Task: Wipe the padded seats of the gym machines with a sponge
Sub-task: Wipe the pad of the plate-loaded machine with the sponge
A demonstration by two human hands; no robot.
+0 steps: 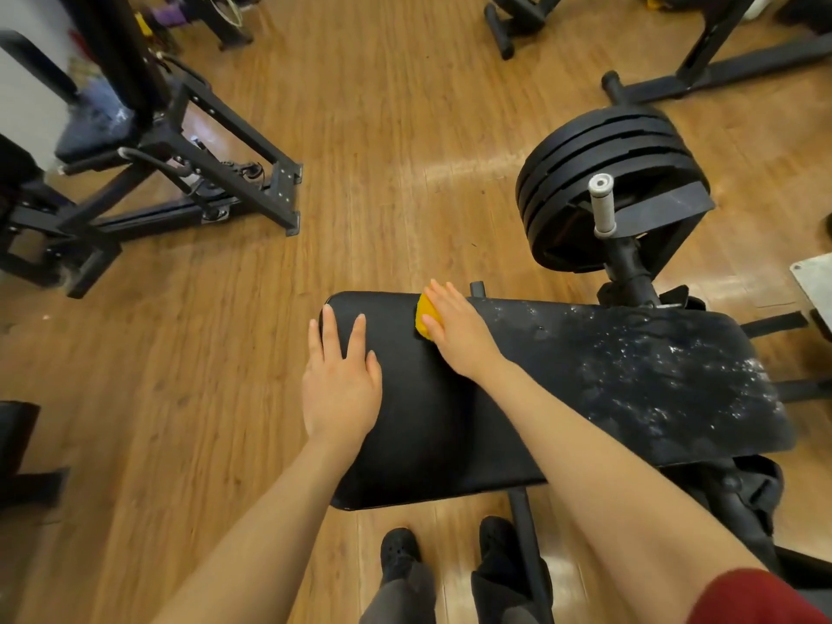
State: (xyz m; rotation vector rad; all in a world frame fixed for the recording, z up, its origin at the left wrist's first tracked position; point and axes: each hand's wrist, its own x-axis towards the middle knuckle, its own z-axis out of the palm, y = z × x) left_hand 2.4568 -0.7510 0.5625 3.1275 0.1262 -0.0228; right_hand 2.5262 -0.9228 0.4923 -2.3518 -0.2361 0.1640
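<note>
Right fingers (439,304): straight, laid flat over the yellow sponge (424,318), pressing it down onto the padded seat (450,425) near its far edge. No curl round the sponge visible; thumb side hidden, so whether the thumb hooks the sponge's edge I cannot tell. Right hand (454,331) sits about at the boundary between the seat's clean-looking left part and the speckled right part.

Left fingers (342,335): spread, relaxed, flat on the seat's left end, holding nothing. Left hand (341,385) appears to brace the pad.

White residue (666,371) covers the seat's right half, thickest toward the right end.

Judgement on the step: wiping in progress, roughly half the surface left. To do it well:
- keep the palm flat so the whole sponge face bears on the vinyl;
- work in overlapping strokes from far edge to near edge, advancing rightward into the residue;
- keep the left hand on the clean end for steadying, out of the stroke path;
- mind the upright grey handle (602,204) and weight plates (603,173) just beyond the far right edge;
- turn the sponge if it loads up, else it may smear.
</note>
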